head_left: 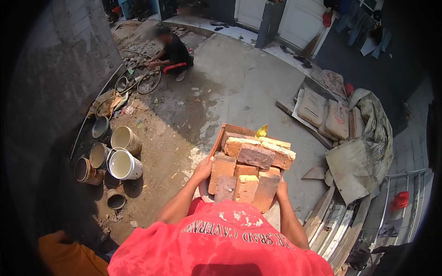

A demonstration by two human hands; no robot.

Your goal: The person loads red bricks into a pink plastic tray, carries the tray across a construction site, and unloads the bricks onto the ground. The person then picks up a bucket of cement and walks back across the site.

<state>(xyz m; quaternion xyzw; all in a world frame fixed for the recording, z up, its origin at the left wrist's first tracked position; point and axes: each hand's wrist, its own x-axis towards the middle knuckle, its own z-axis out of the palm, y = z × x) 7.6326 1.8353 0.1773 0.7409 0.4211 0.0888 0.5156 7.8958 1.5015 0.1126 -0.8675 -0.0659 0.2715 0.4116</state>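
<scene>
In front of my red shirt I hold an orange-rimmed container [217,145] loaded with bricks. My left hand [203,169] is closed on its left side, and my right hand [282,190] grips the right side, its fingers mostly hidden. Several orange-brown bricks [223,170] stand on end nearest me. Others lie across the top, among them a purplish-grey brick [255,156] and ones with yellowish edges. A yellow-green leaf-like piece [262,130] sticks up at the far edge. The container's underside and whatever bears its weight are hidden.
Several buckets [125,164] stand on dirt at the left. A person in black [174,51] crouches far left beside a coiled hose [149,82]. At lower left shows an orange sleeve [69,257]. Sacks [313,106], a tarp [354,168] and planks [320,211] line the right.
</scene>
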